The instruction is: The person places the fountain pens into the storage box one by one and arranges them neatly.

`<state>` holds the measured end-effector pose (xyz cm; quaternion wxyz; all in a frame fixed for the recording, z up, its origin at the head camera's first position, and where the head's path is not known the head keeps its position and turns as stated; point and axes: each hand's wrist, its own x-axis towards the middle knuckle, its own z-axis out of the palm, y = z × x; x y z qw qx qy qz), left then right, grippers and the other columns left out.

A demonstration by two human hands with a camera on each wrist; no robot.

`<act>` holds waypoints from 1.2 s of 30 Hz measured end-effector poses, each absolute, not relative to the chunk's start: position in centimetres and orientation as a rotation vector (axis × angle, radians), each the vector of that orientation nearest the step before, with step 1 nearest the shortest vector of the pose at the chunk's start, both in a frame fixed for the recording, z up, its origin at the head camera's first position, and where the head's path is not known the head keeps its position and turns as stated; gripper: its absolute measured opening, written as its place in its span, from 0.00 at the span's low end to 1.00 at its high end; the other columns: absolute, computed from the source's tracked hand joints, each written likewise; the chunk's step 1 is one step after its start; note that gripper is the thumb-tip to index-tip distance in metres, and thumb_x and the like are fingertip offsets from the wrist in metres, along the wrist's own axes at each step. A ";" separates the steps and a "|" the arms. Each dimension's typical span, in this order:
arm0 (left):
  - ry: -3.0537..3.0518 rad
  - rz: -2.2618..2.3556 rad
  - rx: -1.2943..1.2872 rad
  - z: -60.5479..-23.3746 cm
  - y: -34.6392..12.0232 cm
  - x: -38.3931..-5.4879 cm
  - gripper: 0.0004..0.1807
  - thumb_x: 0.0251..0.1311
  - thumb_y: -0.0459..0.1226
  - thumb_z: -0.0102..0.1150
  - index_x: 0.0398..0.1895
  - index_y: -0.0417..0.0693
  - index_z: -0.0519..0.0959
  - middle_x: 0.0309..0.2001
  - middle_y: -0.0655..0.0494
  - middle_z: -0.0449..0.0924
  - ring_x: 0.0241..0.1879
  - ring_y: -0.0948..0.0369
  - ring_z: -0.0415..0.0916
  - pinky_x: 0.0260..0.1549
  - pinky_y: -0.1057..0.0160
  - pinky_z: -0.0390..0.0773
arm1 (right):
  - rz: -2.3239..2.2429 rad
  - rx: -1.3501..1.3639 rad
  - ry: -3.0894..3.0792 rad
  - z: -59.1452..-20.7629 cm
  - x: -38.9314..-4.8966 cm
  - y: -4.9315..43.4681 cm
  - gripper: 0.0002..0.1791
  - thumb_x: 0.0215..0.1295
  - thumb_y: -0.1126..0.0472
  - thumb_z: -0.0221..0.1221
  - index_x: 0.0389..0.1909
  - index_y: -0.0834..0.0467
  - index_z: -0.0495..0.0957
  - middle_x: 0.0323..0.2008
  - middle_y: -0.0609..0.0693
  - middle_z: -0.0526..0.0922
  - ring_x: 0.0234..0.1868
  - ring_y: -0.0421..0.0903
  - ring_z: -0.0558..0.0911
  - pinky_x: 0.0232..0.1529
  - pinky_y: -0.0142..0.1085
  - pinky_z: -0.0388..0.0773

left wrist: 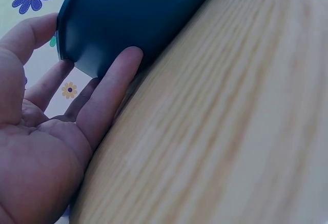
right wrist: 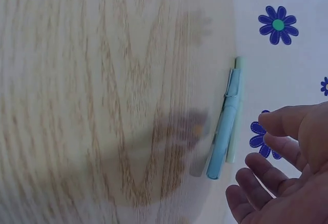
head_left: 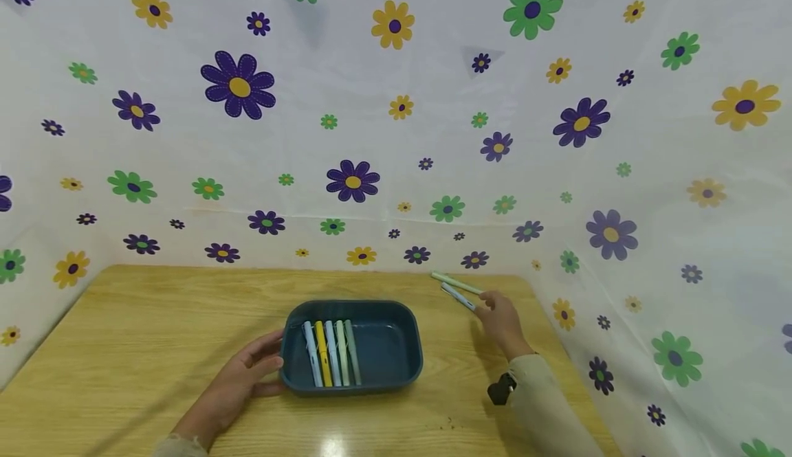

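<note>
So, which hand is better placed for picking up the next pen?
Probably the right hand: it is empty and near the loose blue pen and green pen, while the left hand touches the tray, farther from both.

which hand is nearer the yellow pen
Left. The left hand touches the left end of the tray, close to the yellow pen inside; the right hand is beyond the tray's right end, by two loose pens.

My head view reads evenly bright, with glare on the table [head_left: 333, 443] near six o'clock; my left-wrist view looks dimmer, and my right-wrist view shows a soft shadow [right wrist: 110, 170] toward seven.
</note>
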<state>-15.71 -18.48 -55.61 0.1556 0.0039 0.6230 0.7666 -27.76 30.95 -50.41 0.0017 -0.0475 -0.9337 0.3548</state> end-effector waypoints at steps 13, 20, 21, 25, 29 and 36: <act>1.767 2.190 0.042 -55.8 -18.6 -15.9 0.39 0.74 0.39 0.60 0.82 0.44 0.55 0.77 0.34 0.55 0.63 0.52 0.75 0.54 0.42 0.83 | 0.761 -0.091 -3.050 -50.3 -29.0 30.3 0.19 0.75 0.63 0.55 0.61 0.69 0.75 0.53 0.67 0.82 0.52 0.63 0.81 0.53 0.57 0.80; 1.765 2.190 0.048 -55.6 -18.5 -15.8 0.39 0.74 0.38 0.60 0.82 0.43 0.55 0.76 0.33 0.55 0.63 0.52 0.74 0.54 0.42 0.84 | 0.730 -0.051 -3.063 -50.5 -29.0 30.6 0.16 0.75 0.64 0.54 0.56 0.71 0.76 0.49 0.66 0.84 0.49 0.63 0.83 0.51 0.57 0.81; 1.765 2.189 0.046 -55.5 -18.5 -15.8 0.39 0.74 0.38 0.60 0.82 0.43 0.54 0.76 0.33 0.55 0.63 0.52 0.74 0.54 0.42 0.84 | 0.732 -0.046 -3.065 -50.6 -29.0 30.7 0.16 0.75 0.64 0.54 0.55 0.70 0.76 0.49 0.66 0.84 0.48 0.63 0.83 0.51 0.57 0.81; 1.767 2.188 0.040 -55.4 -18.5 -15.7 0.38 0.74 0.38 0.59 0.82 0.43 0.54 0.76 0.34 0.55 0.63 0.53 0.74 0.54 0.42 0.84 | 0.710 -0.033 -3.066 -50.6 -29.0 30.7 0.14 0.74 0.64 0.54 0.53 0.69 0.78 0.50 0.64 0.84 0.49 0.62 0.83 0.51 0.56 0.81; 1.762 2.190 0.034 -55.4 -18.5 -15.8 0.38 0.74 0.38 0.60 0.82 0.43 0.55 0.76 0.34 0.56 0.63 0.53 0.74 0.53 0.42 0.84 | 0.708 -0.023 -3.052 -50.8 -28.9 30.8 0.11 0.72 0.66 0.55 0.48 0.68 0.80 0.46 0.63 0.85 0.46 0.61 0.83 0.49 0.55 0.82; 1.756 2.200 0.035 -55.3 -18.4 -15.8 0.38 0.74 0.37 0.60 0.81 0.42 0.55 0.76 0.34 0.56 0.62 0.54 0.75 0.53 0.41 0.84 | 0.673 0.042 -3.038 -51.0 -28.6 31.2 0.07 0.68 0.68 0.59 0.42 0.66 0.83 0.41 0.60 0.86 0.43 0.58 0.84 0.48 0.54 0.83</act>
